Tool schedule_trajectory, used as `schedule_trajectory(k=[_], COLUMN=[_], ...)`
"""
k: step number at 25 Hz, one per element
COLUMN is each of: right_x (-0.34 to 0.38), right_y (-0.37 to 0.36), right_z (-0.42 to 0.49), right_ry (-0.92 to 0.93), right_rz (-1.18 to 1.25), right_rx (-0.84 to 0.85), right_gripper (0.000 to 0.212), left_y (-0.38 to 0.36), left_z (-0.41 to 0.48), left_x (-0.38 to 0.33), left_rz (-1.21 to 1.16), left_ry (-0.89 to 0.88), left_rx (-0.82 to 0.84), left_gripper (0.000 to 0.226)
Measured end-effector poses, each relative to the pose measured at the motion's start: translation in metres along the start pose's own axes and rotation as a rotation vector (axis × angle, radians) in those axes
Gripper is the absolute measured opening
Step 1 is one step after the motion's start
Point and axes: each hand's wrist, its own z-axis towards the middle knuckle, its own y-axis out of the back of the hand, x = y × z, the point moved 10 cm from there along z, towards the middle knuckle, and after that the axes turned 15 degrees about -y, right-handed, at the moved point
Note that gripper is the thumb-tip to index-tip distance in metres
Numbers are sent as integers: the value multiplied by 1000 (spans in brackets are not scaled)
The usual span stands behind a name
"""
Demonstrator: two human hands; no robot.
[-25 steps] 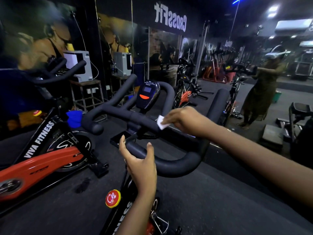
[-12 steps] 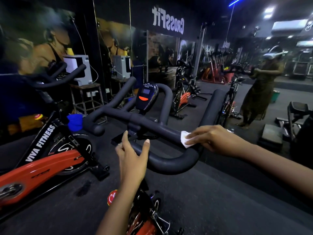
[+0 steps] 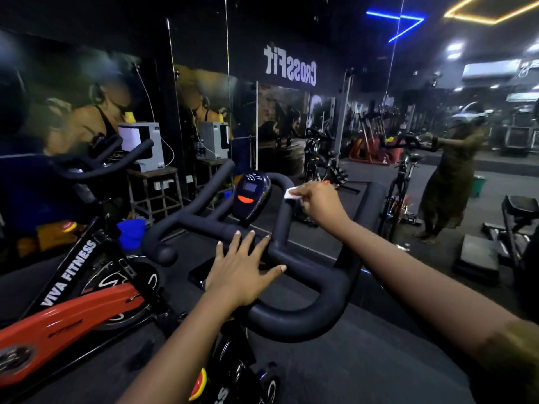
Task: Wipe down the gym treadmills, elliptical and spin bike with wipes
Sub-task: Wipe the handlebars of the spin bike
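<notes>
Relocated: right hand (image 3: 319,204), pinching the wipe (image 3: 291,194), went from crossbar (image 3: 204,224) up to the handlebar (image 3: 320,310) inner loop beside the console (image 3: 250,196). Left hand (image 3: 242,269) lay spread on the crossbar, steadying. Likely best: wipe round the whole tube.

A gym floor, dim and mirrored.
Spin bikes (image 3: 73,310) stand at lower left and centre, reversed CrossFit lettering (image 3: 290,67) runs across the upper middle wall, and red exercise machines (image 3: 364,151) crowd the right background.
</notes>
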Motion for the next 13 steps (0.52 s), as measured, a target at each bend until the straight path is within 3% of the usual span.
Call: schedule_trajectory(k=[3,9,11,13], right_x=[14,38,36,25], right_y=[-13,-13,5,21], right_z=[-22,-101,-68,-7], right_ry=[51,333,366,242], right_rz=[-158,-69,-38,-38], right_rx=[9,152,22,-85], right_gripper=[31,35,31,29], left_y=[1,3,2,2], left_z=[0,0,-1,-1], left_x=[0,-2,-3,-2], left_rz=[24,41,39,39], left_ry=[18,27,30,32], left_rx=[-6,-14,-8,-13], left_gripper=[72,72,73,72])
